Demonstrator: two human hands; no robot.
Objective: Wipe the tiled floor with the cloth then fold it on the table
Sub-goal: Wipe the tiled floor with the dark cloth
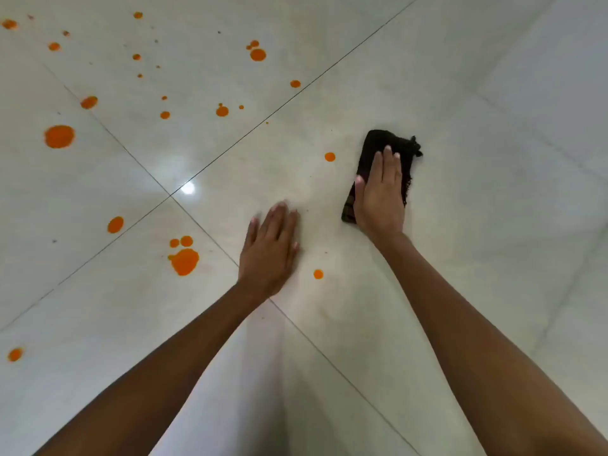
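A folded black cloth lies on the pale glossy tiled floor, right of the middle. My right hand presses flat on it with straight fingers, covering its near half. My left hand rests flat on the bare tile, a hand's width to the left of the cloth. Several orange spill spots dot the floor: one small drop just left of the cloth, another between my wrists, and a large blotch left of my left hand.
More orange spots spread over the tiles at the upper left, the biggest one at the far left. Dark grout lines cross near a bright light reflection. The floor to the right of the cloth shows no spots.
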